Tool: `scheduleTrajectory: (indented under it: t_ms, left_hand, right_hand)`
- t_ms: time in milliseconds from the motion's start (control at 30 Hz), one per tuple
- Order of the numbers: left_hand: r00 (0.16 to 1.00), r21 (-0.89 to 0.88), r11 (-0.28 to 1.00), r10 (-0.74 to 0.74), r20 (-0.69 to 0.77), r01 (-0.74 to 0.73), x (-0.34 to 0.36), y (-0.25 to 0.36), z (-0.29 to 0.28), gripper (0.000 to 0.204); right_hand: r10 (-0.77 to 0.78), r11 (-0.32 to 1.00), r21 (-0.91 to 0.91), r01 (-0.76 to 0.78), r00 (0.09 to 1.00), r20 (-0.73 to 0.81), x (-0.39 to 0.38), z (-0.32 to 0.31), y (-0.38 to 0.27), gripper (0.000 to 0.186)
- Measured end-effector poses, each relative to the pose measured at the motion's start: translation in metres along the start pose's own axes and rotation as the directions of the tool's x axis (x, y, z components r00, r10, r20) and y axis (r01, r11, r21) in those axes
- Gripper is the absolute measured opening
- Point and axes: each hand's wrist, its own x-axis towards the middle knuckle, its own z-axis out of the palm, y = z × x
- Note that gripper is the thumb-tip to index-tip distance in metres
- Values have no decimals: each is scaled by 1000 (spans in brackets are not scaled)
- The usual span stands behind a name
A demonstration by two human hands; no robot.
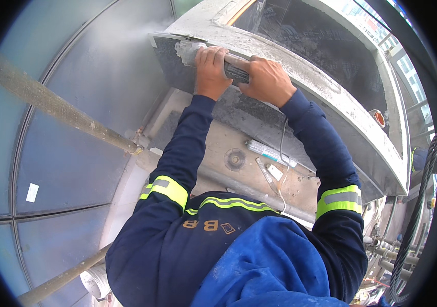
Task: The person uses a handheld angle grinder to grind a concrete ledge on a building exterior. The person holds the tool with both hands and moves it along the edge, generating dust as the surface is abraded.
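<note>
Navy sleeves (187, 148) carry 2 yellow bands with grey reflective stripes, the dust-coated tool (231, 69) is grey and black, the slab (300, 77) is pale speckled grey, and the scaffold pole (60, 110) is rusty brown.

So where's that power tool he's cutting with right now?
In the head view, the power tool sits top centre, gripped by both the left hand and right hand, its dusty front end pressed against the edge of the grey stone slab.
</note>
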Motion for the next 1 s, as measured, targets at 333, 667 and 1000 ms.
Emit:
scheduleTrajectory:
  t_ms: [333,667,1000]
  left_hand:
    - [1000,-14,1000,12,-23,-13,-3,29,-2,73]
    - [999,-6,1000,11,-44,-12,-6,19,5,73]
    - [1000,-2,1000,-10,-10,10,-7,5,4,72]
  right_hand:
    - [16,999,-40,-16,1000,11,-26,-8,6,67]
    - [3,1000,1,-3,1000,-9,-20,-3,6,62]
    - [-15,1000,-12,15,999,29,-6,8,8,71]
